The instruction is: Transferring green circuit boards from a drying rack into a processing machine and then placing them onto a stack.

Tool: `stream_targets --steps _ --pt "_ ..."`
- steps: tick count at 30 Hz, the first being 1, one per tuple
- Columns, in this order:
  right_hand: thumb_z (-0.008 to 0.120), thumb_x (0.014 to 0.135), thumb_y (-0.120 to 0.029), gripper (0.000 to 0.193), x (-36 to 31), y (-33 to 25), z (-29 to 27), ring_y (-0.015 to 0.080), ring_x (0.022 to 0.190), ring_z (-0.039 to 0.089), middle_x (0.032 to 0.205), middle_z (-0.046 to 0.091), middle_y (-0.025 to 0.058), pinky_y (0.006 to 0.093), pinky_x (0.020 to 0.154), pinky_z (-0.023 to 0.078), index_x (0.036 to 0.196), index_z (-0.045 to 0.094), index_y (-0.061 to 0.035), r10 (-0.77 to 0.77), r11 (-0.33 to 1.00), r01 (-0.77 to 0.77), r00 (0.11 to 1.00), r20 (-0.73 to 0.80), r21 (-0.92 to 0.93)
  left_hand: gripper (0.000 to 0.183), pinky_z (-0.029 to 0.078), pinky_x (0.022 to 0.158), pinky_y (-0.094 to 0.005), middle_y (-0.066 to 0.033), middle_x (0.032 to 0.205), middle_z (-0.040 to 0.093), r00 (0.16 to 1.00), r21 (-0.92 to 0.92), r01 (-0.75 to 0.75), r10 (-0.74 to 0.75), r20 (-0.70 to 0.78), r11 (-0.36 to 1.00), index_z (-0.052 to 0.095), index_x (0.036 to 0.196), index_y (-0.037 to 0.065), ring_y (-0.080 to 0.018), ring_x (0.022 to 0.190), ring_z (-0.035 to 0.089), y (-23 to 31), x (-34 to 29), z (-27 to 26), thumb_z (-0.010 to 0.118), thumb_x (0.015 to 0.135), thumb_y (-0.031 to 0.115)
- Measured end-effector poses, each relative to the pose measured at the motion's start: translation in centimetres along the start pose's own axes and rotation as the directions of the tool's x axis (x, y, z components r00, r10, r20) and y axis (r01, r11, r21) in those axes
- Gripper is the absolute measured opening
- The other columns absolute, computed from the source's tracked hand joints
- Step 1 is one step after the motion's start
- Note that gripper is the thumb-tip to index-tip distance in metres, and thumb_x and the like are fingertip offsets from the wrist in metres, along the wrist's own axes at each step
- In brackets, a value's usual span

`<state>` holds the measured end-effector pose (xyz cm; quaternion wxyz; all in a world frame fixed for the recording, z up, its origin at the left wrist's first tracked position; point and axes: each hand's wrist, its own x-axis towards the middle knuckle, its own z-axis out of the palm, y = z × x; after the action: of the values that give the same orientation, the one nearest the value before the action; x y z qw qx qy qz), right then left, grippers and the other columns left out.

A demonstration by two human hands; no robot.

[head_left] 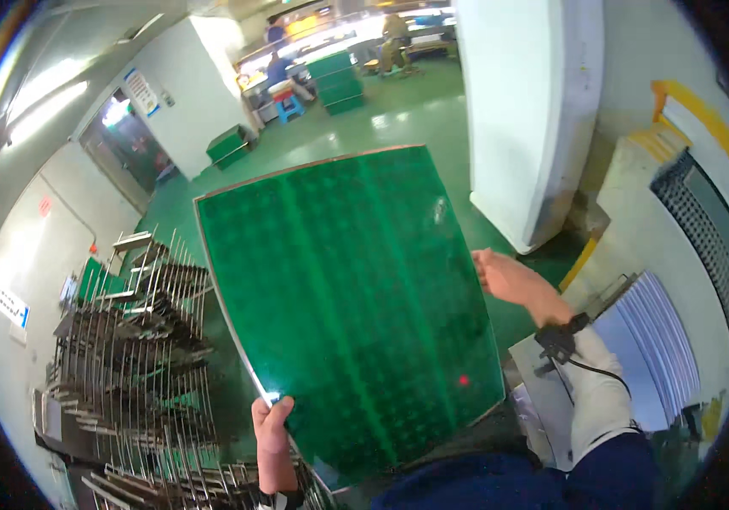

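A large rectangular green circuit board panel [347, 306] with a thin copper-coloured rim along its far edge is tilted up in front of me. Faint rows of dots and lighter streaks cover its glossy face, with a small red light spot near the lower right. My left hand [272, 429] is closed on its lower left edge, thumb on the front face. At the right edge, the bent fingers of my right hand [509, 278] meet the panel; their tips are partly hidden by it. A black device with a cable is strapped to my right wrist.
Metal racks [139, 340] with many upright rods crowd the left. To the right stand a white pillar [534, 119] and a stack of pale thin sheets [649, 348] beside a machine. Green crates [336, 82], a blue stool [289, 107] and seated people are farther back.
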<state>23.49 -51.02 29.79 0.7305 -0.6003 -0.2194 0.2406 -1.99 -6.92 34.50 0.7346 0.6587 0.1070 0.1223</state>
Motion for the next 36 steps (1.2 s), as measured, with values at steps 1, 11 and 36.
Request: stream_targets --steps 1,11,36 --pt "0.066 0.093 -0.026 0.04 -0.3 -0.5 0.8 0.0171 0.104 0.061 0.119 0.062 0.0091 0.0349 0.089 0.05 0.125 0.058 -0.004 0.014 0.999 -0.017 0.998 -0.054 -0.04 0.014 0.046 0.064 -0.0246 0.0001 0.085 0.067 1.0 -0.002 0.001 -0.001 0.008 1.0 0.069 0.092 0.003 -0.0088 0.074 0.06 -0.1 -0.4 0.2 0.065 0.083 0.013" --pt "0.075 0.084 -0.019 0.031 -10.4 -3.6 2.8 0.0205 0.087 0.067 0.099 0.07 0.0073 0.0386 0.079 0.054 0.108 0.067 -0.0021 0.144 0.86 0.164 0.831 -0.538 0.483 0.017 0.047 0.06 -0.0293 -0.0011 0.084 0.063 0.979 0.087 0.121 -0.133 0.157 0.989 0.062 0.098 0.007 -0.0121 0.071 0.058 -1.6 4.1 4.9 0.066 0.089 0.021" --pt "0.062 0.093 -0.01 0.023 -47.7 -6.6 -3.8 0.0225 0.108 0.062 0.117 0.064 0.006 0.0378 0.088 0.052 0.116 0.058 -0.0103 -0.221 0.464 0.848 -0.17 -0.96 -0.256 0.041 0.05 0.08 -0.0418 -0.0217 0.103 0.069 0.939 0.911 0.05 -0.33 0.097 0.41 0.066 0.113 -0.005 -0.0291 0.093 0.065 -27.2 14.0 -6.9 0.068 0.088 0.027"
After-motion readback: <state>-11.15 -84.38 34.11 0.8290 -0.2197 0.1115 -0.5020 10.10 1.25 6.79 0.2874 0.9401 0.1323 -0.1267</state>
